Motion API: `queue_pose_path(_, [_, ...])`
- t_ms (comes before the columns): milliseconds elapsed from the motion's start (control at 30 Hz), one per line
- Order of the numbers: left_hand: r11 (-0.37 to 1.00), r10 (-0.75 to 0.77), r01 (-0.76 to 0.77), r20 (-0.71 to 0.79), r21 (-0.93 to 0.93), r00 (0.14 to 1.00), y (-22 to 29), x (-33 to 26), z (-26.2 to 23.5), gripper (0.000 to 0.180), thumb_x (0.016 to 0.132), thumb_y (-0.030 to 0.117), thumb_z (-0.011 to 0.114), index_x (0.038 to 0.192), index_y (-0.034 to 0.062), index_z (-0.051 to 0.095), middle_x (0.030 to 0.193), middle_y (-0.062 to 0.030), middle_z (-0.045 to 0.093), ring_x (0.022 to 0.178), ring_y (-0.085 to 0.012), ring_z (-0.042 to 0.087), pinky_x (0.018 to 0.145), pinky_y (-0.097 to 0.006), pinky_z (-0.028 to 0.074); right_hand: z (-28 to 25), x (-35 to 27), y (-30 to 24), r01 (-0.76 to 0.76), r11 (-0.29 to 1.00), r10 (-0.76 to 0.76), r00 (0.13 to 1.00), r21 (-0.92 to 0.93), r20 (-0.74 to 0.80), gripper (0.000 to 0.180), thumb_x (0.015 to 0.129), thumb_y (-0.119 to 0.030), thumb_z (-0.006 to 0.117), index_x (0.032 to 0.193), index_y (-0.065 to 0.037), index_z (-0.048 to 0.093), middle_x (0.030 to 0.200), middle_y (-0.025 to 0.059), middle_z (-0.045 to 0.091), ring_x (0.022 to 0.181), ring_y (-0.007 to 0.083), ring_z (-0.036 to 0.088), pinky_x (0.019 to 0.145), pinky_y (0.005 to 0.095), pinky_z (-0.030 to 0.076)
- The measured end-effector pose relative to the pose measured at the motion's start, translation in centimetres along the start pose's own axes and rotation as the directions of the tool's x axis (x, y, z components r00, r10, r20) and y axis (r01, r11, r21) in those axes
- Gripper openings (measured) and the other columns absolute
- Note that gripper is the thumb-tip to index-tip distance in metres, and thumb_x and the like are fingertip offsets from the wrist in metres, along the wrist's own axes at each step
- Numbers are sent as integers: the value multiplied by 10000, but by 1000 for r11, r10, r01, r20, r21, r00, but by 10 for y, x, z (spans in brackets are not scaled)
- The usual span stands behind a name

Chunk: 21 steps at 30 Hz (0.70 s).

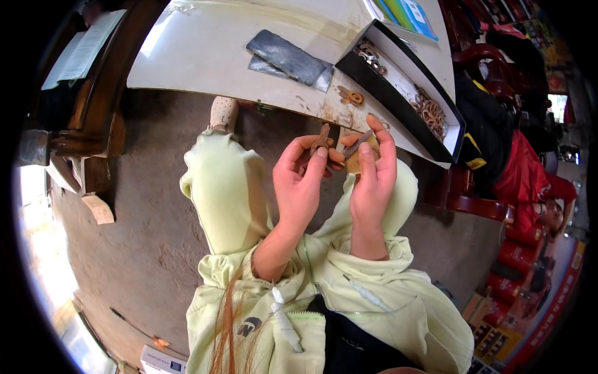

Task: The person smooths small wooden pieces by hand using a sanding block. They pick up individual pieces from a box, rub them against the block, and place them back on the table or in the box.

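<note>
My left hand [298,181] pinches a small brown carved piece [322,136], perhaps wooden, upright between thumb and fingers. Close beside it, my right hand [374,181] grips a folded piece of sandpaper [354,163], tan on one face and dark grey on the other. Both hands are raised above my lap, just off the table's near edge, with their fingertips almost touching. A similar brown piece with looped ends [351,95] lies on the white table [205,56]. Part of the held piece is hidden by my left fingers.
A long black box [398,93] at the table's right holds many small brown pieces [428,112]. Dark grey flat slabs [289,57] lie left of it. Booklets [408,17] rest behind. Dark wooden furniture [93,106] stands left; a person in red [523,165] is at the right.
</note>
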State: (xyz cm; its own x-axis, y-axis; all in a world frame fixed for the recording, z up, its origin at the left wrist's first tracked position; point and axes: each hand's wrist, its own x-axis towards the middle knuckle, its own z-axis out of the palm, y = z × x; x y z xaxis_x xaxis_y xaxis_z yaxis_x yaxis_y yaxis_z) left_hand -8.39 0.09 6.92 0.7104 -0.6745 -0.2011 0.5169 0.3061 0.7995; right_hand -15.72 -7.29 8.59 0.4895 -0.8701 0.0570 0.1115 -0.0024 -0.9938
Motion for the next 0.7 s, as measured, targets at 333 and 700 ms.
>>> queue_pose_path(333, [1000,15,-15,-31,-18,999,2,-1,-2,160,928,83,528,1025,-32,579,828,-73,655,697,-117,609,618,-219,463,-2,0,3,-15,993,19,999,119,-29,176,889,-48,614,1010,7,499,899,123,652,850,152,638,766,259,511])
queue_pose_path(700, [999,-8,6,-39,-51,999,-1,0,0,137,932,66,518,1018,-26,571,851,-73,668,691,-94,600,613,-213,473,-4,1,2,-46,986,57,996,160,-64,161,907,-30,562,1057,13,522,914,118,651,852,145,631,769,251,504])
